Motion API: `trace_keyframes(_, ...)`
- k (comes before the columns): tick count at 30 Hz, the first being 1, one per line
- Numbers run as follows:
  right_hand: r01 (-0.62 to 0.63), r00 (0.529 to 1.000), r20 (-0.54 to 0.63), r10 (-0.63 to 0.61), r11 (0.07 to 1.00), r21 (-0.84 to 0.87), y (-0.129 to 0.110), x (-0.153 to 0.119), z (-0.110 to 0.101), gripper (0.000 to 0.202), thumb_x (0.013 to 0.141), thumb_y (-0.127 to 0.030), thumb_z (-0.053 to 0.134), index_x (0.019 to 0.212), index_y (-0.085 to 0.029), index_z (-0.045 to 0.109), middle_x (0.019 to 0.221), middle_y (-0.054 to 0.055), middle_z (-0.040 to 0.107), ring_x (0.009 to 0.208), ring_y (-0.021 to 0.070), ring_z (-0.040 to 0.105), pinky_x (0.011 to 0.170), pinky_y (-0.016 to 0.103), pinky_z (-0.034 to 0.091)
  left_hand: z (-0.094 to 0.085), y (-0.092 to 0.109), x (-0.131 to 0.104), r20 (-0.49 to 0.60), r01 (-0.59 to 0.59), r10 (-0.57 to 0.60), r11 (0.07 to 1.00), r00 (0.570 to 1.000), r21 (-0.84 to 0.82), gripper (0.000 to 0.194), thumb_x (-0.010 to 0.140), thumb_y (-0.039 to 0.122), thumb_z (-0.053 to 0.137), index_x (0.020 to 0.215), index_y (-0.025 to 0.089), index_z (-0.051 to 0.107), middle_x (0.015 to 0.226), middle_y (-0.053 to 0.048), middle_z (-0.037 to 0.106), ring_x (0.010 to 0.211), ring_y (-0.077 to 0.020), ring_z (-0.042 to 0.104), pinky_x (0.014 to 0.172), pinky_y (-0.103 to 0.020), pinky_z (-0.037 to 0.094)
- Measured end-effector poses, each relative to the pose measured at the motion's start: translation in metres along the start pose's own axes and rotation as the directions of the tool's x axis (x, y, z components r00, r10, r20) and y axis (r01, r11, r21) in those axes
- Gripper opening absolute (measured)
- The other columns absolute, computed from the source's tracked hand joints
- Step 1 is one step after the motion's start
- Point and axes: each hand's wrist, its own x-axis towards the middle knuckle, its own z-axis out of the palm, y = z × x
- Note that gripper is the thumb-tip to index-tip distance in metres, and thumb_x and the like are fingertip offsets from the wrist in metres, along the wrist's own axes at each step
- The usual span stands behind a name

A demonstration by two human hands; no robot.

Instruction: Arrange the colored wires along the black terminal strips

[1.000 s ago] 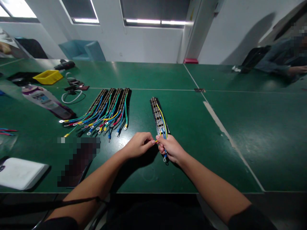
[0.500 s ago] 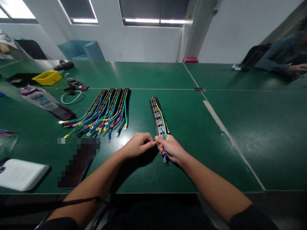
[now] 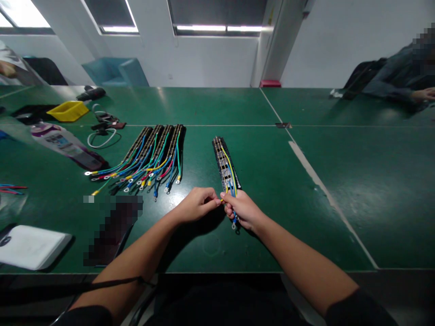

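Strip (image 3: 225, 162) lies long axis near–far, its near end under right hand (image 3: 242, 210), closed on the wires (image 3: 231, 181). Left hand (image 3: 197, 204) pinches the yellow end just left.

Bare green table (image 3: 278, 213) lies open at centre right and lower right of the frame, while the row of wired strips (image 3: 149, 156), a blurred object (image 3: 112, 228) and a white pad (image 3: 32, 246) crowd the left.

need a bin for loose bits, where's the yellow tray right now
In the head view the yellow tray sits far left on the green table, beside a coiled white cable.
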Motion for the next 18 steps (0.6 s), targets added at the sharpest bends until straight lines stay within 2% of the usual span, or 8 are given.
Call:
trace_keyframes(3, -0.009, 1.000, 0.006, 0.009, 1.000, 0.005, 0.0002, 0.0004, -0.0003, 0.021, 0.080, -0.031, 0.061, 0.070, -0.016, 0.049, 0.044, -0.008, 0.041, 0.034, 0.0041, 0.038, 0.032, 0.014, 0.029, -0.0001, -0.0011, 0.0007, 0.004, -0.016, 0.017, 1.000, 1.000, -0.023, 0.030, 0.090, 0.038, 0.049, 0.075, 0.013, 0.058, 0.061, 0.003, 0.052, 0.056, -0.0080, 0.043, 0.053, -0.020, 0.028)
trace_keyframes(9, -0.006, 1.000, 0.007, 0.006, 0.999, 0.048, 0.0002, 0.0026, -0.0010, 0.023, 0.077, -0.030, 0.063, 0.069, -0.017, 0.046, 0.045, -0.008, 0.042, 0.035, 0.0043, 0.039, 0.032, 0.015, 0.029, 0.0014, -0.0026, -0.0011, 0.028, 0.038, -0.035, 0.992, 0.999, -0.120, 0.029, 0.084, 0.041, 0.057, 0.077, 0.013, 0.058, 0.066, 0.001, 0.059, 0.058, -0.0088, 0.049, 0.053, -0.019, 0.034)
trace_keyframes(18, -0.008, 1.000, 0.012, 0.007, 0.998, 0.061, 0.0014, 0.0033, -0.0017, 0.022, 0.077, -0.031, 0.064, 0.071, -0.016, 0.048, 0.045, -0.008, 0.042, 0.035, 0.0046, 0.039, 0.032, 0.015, 0.029, 0.0007, -0.0007, 0.0012, -0.005, 0.001, -0.001, 1.000, 1.000, -0.017, 0.029, 0.088, 0.039, 0.052, 0.076, 0.013, 0.058, 0.062, 0.003, 0.055, 0.057, -0.0084, 0.045, 0.053, -0.020, 0.030)
